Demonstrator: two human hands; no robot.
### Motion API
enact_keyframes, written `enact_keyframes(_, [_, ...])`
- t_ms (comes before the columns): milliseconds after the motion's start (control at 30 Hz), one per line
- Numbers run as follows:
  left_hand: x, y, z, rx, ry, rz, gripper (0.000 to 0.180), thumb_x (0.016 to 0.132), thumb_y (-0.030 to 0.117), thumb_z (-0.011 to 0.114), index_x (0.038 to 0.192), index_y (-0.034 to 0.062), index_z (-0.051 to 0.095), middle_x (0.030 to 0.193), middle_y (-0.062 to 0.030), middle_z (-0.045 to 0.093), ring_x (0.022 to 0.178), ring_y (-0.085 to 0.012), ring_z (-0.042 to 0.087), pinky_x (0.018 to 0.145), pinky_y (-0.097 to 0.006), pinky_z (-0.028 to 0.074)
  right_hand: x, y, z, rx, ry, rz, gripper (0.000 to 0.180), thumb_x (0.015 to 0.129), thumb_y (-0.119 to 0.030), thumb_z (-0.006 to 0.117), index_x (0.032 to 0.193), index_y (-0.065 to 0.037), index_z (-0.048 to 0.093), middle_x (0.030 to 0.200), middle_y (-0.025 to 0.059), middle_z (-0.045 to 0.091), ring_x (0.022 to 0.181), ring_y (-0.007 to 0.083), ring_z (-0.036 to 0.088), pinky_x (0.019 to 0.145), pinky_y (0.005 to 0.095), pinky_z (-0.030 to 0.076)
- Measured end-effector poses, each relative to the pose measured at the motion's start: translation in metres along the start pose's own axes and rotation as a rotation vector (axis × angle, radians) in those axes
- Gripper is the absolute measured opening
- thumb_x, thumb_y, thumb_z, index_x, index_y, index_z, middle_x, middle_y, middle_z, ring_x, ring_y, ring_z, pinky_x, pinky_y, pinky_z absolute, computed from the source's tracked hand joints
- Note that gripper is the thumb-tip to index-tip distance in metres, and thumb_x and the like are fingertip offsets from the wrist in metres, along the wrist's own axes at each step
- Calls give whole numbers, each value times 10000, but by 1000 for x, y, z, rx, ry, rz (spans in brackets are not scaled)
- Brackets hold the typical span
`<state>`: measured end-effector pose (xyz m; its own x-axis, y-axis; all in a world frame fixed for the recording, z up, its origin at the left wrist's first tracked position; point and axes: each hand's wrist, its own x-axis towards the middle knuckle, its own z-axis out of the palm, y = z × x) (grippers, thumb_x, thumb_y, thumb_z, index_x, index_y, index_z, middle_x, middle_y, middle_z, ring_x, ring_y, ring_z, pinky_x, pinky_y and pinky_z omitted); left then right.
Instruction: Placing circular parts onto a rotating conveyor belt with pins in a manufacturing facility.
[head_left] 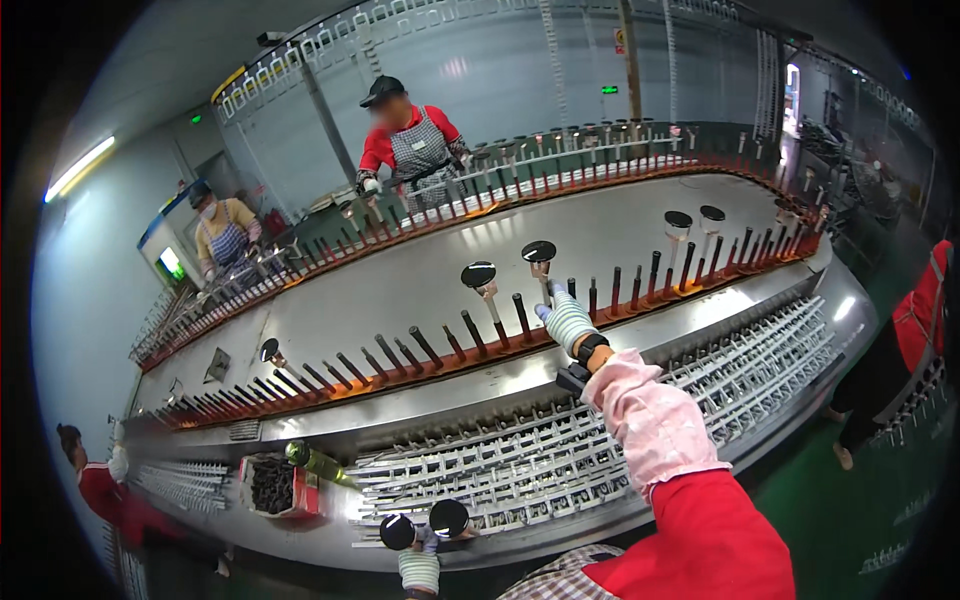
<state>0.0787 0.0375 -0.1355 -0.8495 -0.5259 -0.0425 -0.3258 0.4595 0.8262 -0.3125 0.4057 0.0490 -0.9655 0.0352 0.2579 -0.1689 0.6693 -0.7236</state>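
Observation:
My right hand (pixel 568 318), in a striped knit glove, reaches over the near row of upright spindles. Its fingers close on the lower part of a piece with a glossy black round top (pixel 538 252) and a pale neck. Just left of it, a similar black-topped piece (pixel 479 274) stands on the row. Low in the head view my left hand (pixel 418 566), gloved too, is closed beneath two black-topped pieces, one on the left (pixel 397 532) and one on the right (pixel 449 518). Its fingertips are partly hidden by them.
Dark spindles (pixel 417 345) line an orange-brown track around a metal table (pixel 400 290). White racks (pixel 500 470) lie along the near ledge, beside a green bottle (pixel 318 462) and a box of dark parts (pixel 270 486). Several other people, one in a checked apron (pixel 420 150), are around the line.

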Motion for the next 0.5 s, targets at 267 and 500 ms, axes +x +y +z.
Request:
enact_keyframes(267, [-23, 54, -17, 304, 44, 3, 341, 828, 202, 661, 1107, 25, 578, 1008, -118, 647, 871, -244, 598, 743, -358, 453, 27, -50, 6, 753, 19, -52, 181, 881, -195, 546, 975, -49, 599, 707, 81, 608, 494, 160, 567, 461, 297, 475])
enact_keyframes(500, [-16, 82, -25, -93, -110, -273, 245, 847, 163, 654, 1071, 82, 596, 836, -26, 642, 442, -104, 524, 354, -263, 400, -162, -76, -9, 912, -541, 138, 220, 847, -147, 654, 1043, -58, 608, 792, 51, 655, 612, 133, 598, 525, 242, 491])
